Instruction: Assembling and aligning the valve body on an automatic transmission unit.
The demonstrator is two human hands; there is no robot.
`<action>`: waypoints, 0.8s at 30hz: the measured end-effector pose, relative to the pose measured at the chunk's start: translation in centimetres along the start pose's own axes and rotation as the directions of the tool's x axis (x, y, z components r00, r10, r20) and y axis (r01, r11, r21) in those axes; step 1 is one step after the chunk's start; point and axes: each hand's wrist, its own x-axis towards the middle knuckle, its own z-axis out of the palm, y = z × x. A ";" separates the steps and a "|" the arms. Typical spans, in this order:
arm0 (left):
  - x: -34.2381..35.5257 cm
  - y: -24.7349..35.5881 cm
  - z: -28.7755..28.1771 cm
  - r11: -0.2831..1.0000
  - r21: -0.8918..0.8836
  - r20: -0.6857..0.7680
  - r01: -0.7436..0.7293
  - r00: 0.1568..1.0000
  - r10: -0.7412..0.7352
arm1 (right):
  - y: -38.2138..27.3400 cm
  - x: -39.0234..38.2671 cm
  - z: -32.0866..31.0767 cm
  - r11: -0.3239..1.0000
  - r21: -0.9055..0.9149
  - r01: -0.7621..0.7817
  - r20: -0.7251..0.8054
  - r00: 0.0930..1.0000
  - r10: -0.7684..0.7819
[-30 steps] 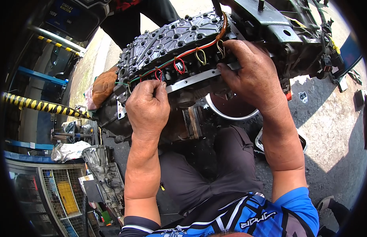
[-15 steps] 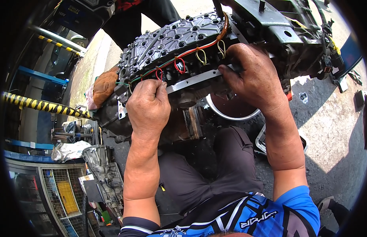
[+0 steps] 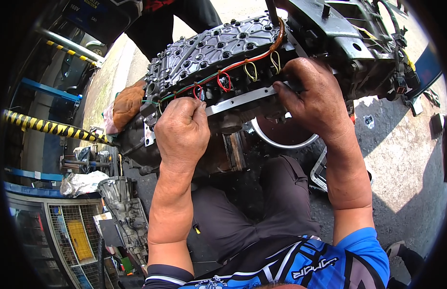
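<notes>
A transmission (image 3: 141, 156) lies in front of me, with a grey valve body (image 3: 218, 43) full of bolts on its upper side. A wiring harness (image 3: 238, 63) in green, red and orange runs along the valve body's near edge, with red and cream wire loops hanging from it. My left hand (image 3: 182, 127) is closed in a pinch beside a red wire loop (image 3: 198, 91); what its fingertips hold is hidden. My right hand (image 3: 320, 98) has curled fingers near a cream loop (image 3: 275, 62), its thumb at the silver, holed metal edge (image 3: 238, 101). Its grip is partly hidden.
A round pan (image 3: 286, 137) stands below the transmission. Another gearbox (image 3: 124, 216) and a mesh-front cabinet (image 3: 72, 231) are at left, near a striped bar (image 3: 55, 127). A brown cloth (image 3: 129, 103) lies beyond the left end. A person in dark trousers (image 3: 197, 17) stands opposite.
The view has shifted slightly, so the transmission sits a little further right in the picture. My left hand keeps its pinch beside the red loop, and the right stays at the edge.
</notes>
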 end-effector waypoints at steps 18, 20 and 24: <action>0.1 0.2 0.5 0.997 -0.032 -0.049 0.067 0.996 -0.068 | -0.4 0.2 0.1 0.999 0.018 -0.028 -0.017 0.999 0.028; 0.1 0.4 0.3 0.997 -0.023 -0.041 0.069 0.997 -0.070 | -0.1 -0.1 0.1 1.000 0.024 -0.018 -0.017 1.000 0.018; 0.4 0.4 0.5 0.999 0.032 -0.117 -0.008 0.993 0.012 | -0.1 -0.2 0.2 0.995 0.051 -0.085 -0.049 0.995 0.087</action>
